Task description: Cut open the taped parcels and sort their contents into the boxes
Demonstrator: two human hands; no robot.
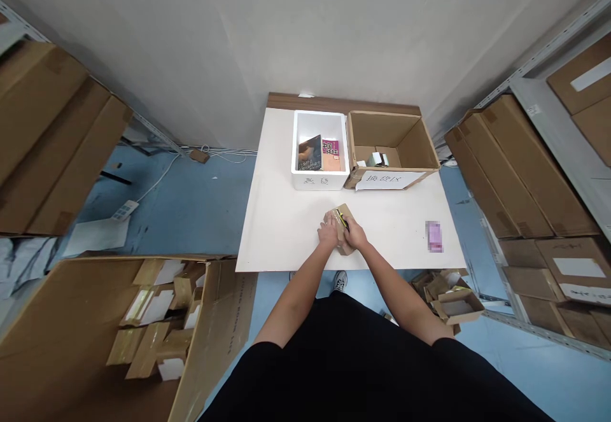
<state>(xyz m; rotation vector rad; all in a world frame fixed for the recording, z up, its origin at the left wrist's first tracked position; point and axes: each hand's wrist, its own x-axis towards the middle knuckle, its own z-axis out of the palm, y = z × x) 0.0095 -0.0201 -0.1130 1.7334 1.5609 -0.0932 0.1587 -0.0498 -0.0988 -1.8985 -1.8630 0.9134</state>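
Observation:
A small taped cardboard box [348, 249] lies on the white table [277, 231] near its front edge, turned at an angle. My left hand [328, 232] presses on the box's left side and steadies it, fingers bent over the top. In my right hand [354, 233] is a yellow-and-black box cutter [342, 217], held against the box's taped top. Its blade is too small to make out. Just behind stand a white foam bin [317, 183] with books inside and an open carton [398, 145] with a handwritten label and a few small items.
On the table's right lies a blurred pink-purple item [434, 237]. A large carton [71, 295] at lower left holds several small taped boxes. Opened boxes [453, 304] are piled on the floor at right. Shelves of brown cartons [529, 167] flank the table, with a wall behind.

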